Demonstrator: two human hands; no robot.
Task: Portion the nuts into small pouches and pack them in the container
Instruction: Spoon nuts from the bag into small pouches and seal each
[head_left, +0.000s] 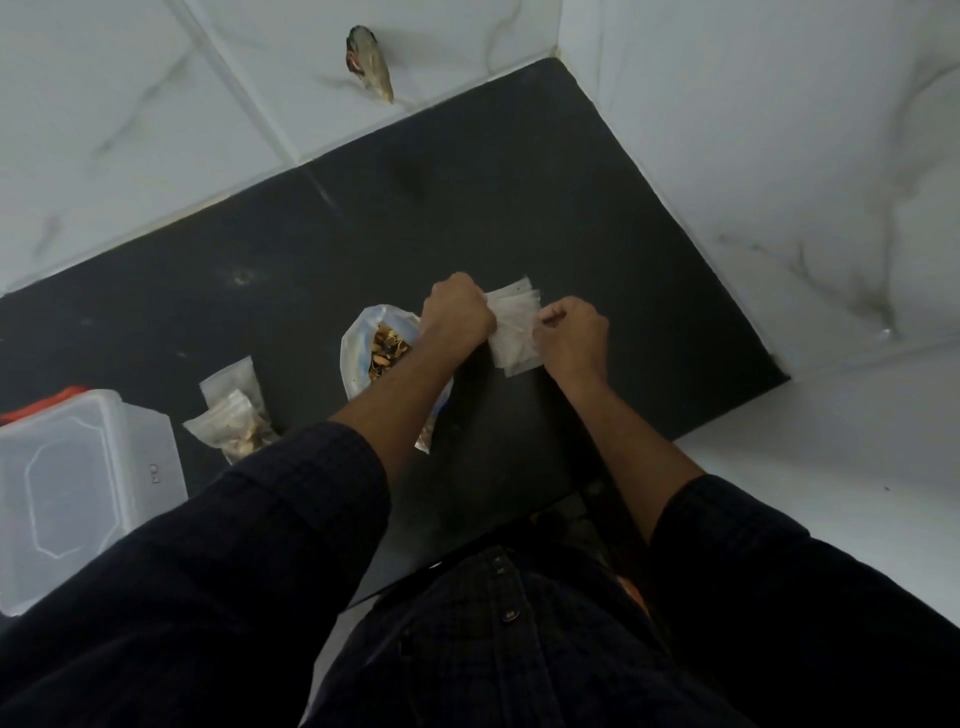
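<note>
Over the dark surface (519, 182), the left hand (457, 312) grips a stack of empty pouches (514, 327) while the right hand (571, 332) pinches its right edge. The open bag of nuts (379, 348) lies just left of them; filled pouches (234, 415) and the clear container (78, 493) sit near left.

dim, flat light | soft focus overall | wide-angle bend at edges | no glare

Matt black countertop (519, 208), clear plastic pouches (511, 325), translucent plastic container (83, 488).
</note>
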